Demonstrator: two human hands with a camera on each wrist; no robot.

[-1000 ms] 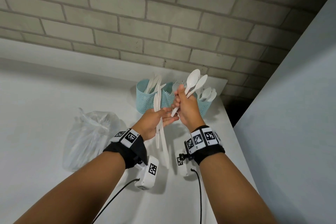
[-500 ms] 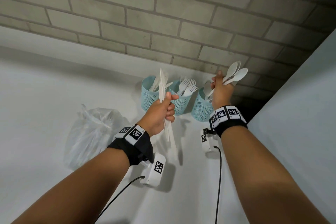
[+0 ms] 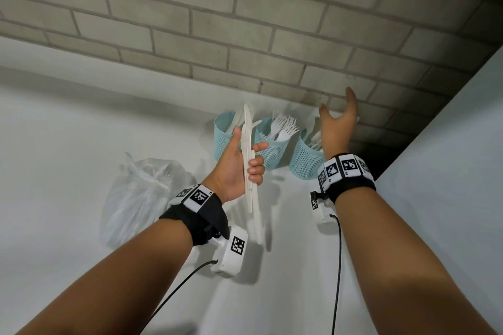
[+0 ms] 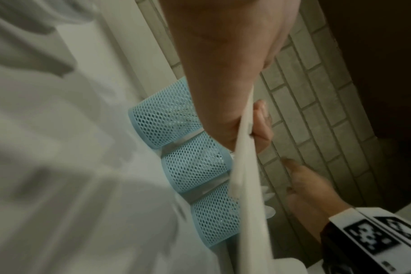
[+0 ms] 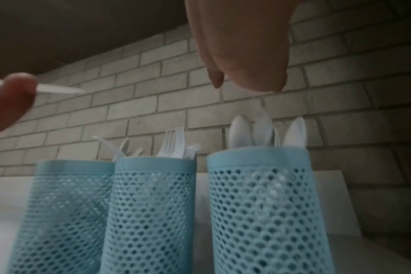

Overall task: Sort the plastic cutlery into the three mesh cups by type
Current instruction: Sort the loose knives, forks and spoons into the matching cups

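Observation:
Three light blue mesh cups stand in a row by the brick wall. The left cup [image 3: 224, 136] [image 5: 66, 209] holds white knives, the middle cup [image 3: 272, 153] [image 5: 150, 207] holds white forks [image 3: 283, 128], and the right cup [image 3: 306, 163] [image 5: 265, 209] holds white spoons [image 5: 263, 131]. My left hand [image 3: 239, 166] grips a bundle of white plastic knives [image 3: 251, 171] [image 4: 246, 178], upright, just in front of the left and middle cups. Above the right cup hovers my right hand [image 3: 337, 122], its fingers spread and nothing in it.
A crumpled clear plastic bag [image 3: 144, 196] lies on the white table [image 3: 68, 158] left of my left wrist. A pale wall panel [image 3: 449, 171] borders the table on the right, with a dark gap behind the right cup.
My right hand carried the spoons over the right cup and let them go; they now stand in that cup. The left hand with the knives rose slightly toward the cups.

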